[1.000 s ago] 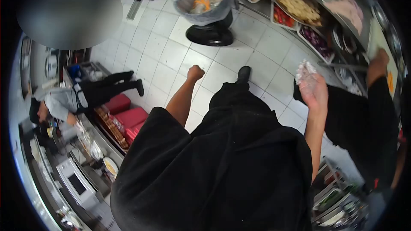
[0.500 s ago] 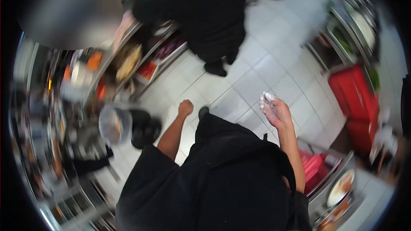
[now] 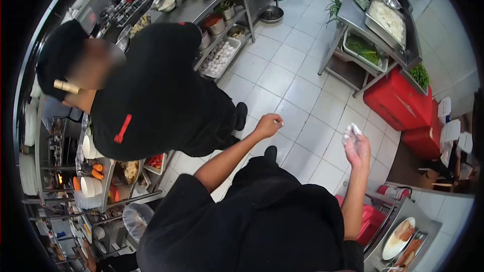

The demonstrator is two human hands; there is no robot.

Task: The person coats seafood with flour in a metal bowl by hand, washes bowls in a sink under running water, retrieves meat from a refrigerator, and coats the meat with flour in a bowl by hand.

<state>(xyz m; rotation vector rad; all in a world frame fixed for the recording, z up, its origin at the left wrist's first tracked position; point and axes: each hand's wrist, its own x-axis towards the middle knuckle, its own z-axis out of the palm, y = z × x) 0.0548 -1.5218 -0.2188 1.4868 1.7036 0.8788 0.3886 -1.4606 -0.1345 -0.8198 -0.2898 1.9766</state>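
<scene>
My left hand (image 3: 269, 125) is held out over the tiled floor, its fingers curled closed. A small white spot shows at its fingertips; whether it is a held thing I cannot tell. Palm up at the right, my right hand (image 3: 358, 150) has its fingers partly curled around crumpled-looking white material (image 3: 353, 131). That material covers much of the fingers, and its kind cannot be made out. Both hands are in the air, touching no surface.
A co-worker in black (image 3: 151, 85) stands close on my left, beside steel shelving with an egg tray (image 3: 220, 59) and white bowls (image 3: 91, 187). Ahead right is a steel table (image 3: 348, 7) above a red box (image 3: 398, 98). An oval plate (image 3: 399, 238) sits at lower right.
The view has turned and sharpened. Both hands now appear further right, and the co-worker's body is lower and further left in view. The left fist remains closed.
</scene>
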